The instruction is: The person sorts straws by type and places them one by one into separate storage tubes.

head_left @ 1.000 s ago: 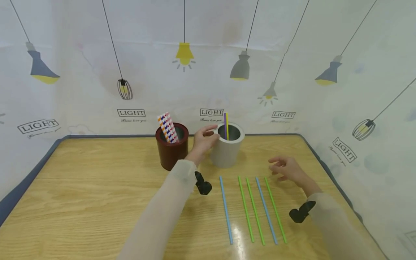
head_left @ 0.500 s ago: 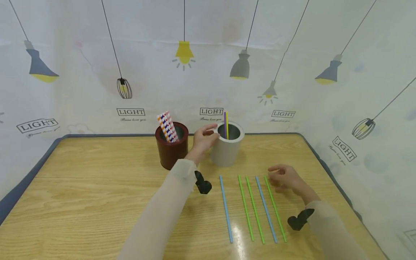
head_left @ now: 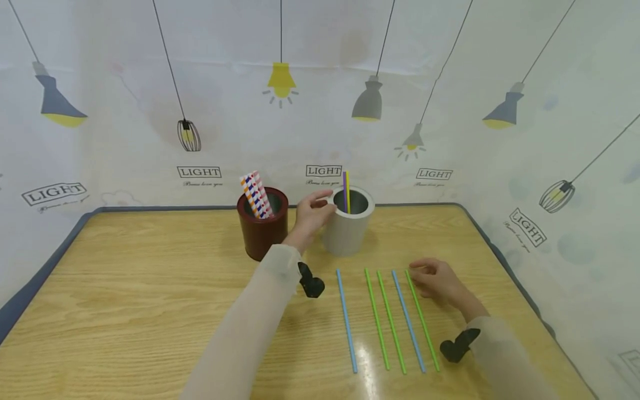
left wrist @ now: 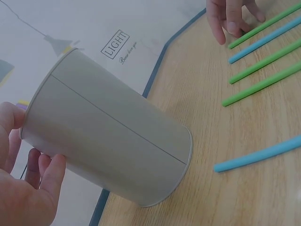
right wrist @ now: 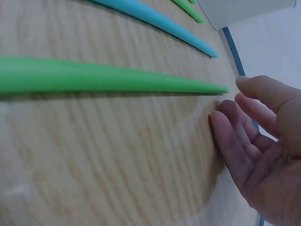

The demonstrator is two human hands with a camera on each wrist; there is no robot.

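My left hand (head_left: 311, 219) holds the rim of a light grey can (head_left: 347, 236) with curled fingers and thumb. The left wrist view shows the can's side wall (left wrist: 113, 127) close up, with fingertips against it. A purple and a yellow straw (head_left: 347, 191) stand inside the can. My right hand (head_left: 437, 280) is low over the table, at the far end of the rightmost green straw (head_left: 424, 325). In the right wrist view, thumb and fingers are parted around the tip of that green straw (right wrist: 141, 80), apparently not touching it.
More green straws (head_left: 377, 319) and blue straws (head_left: 346, 322) lie side by side on the wooden table (head_left: 150, 311). A dark red can (head_left: 264, 239) with several patterned paper straws (head_left: 257, 194) stands left of my left hand. A lamp-printed backdrop (head_left: 225, 83) borders the table.
My right hand has moved slightly down and left, from beside the rightmost green straw to its far tip. My left hand and the grey can have stayed in place.
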